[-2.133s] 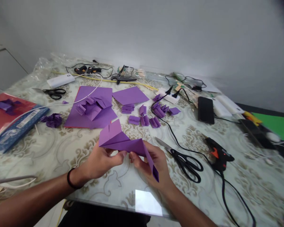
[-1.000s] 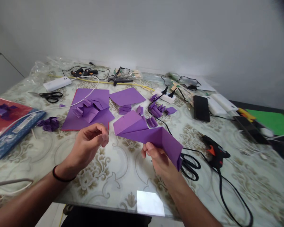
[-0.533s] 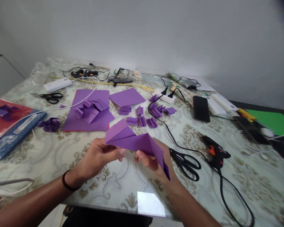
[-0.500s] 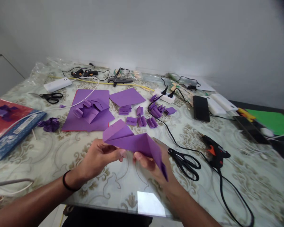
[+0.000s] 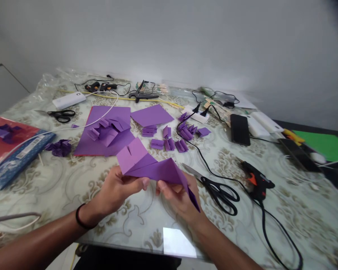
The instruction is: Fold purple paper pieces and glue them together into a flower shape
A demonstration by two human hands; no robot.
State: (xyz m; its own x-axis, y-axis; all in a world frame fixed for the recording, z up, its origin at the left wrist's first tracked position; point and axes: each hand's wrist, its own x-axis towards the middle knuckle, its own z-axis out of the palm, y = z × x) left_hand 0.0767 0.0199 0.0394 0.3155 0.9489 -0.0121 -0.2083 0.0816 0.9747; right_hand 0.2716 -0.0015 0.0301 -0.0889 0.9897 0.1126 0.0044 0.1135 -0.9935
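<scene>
A creased sheet of purple paper (image 5: 154, 170) is held up above the table's front half, its panels bent at several angles. My left hand (image 5: 121, 189) pinches its lower left edge, thumb in front and fingers behind. Lower right, my right hand (image 5: 176, 195) grips the same sheet, with most fingers hidden under it. The left panel shows a short dark slit. Beyond the sheet lie small folded purple paper pieces (image 5: 169, 144) and a stack of purple sheets (image 5: 121, 146) bearing loose folded scraps (image 5: 109, 132). Black-handled scissors (image 5: 219, 193) rest just right of my right hand.
On the right lie a glue gun (image 5: 257, 180) with its cord, a black phone (image 5: 240, 129) and a green sheet (image 5: 323, 144). Crumpled purple paper (image 5: 59, 148), a second pair of scissors (image 5: 61, 115) and a blue-and-red packet (image 5: 19, 157) lie left. A power strip (image 5: 198, 114) stands behind.
The sheet's left panel has tilted toward me and to the left, so its face and slit now show. Both hands keep their grip and have barely shifted.
</scene>
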